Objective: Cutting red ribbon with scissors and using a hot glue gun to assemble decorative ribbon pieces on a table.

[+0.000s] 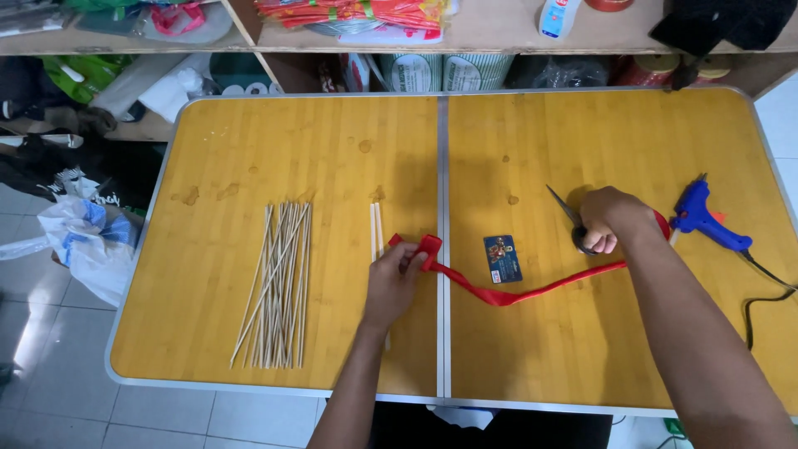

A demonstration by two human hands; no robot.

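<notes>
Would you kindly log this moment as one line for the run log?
left hand: pinches ribbon end | right hand: holds scissors | card: beside ribbon | sticks: left | glue gun: right

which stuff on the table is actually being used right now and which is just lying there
In use:
left hand holding the looped end of the red ribbon
right hand gripping the scissors

Lying about:
pile of thin wooden sticks
small card
blue glue gun

Left hand point(391, 287) pinches a folded red ribbon point(499, 293) end on the yellow worktop point(332, 150), right hand point(611, 218) grips scissors point(569, 218); skewers point(278, 283) left of the fingers point(409, 259).
</notes>
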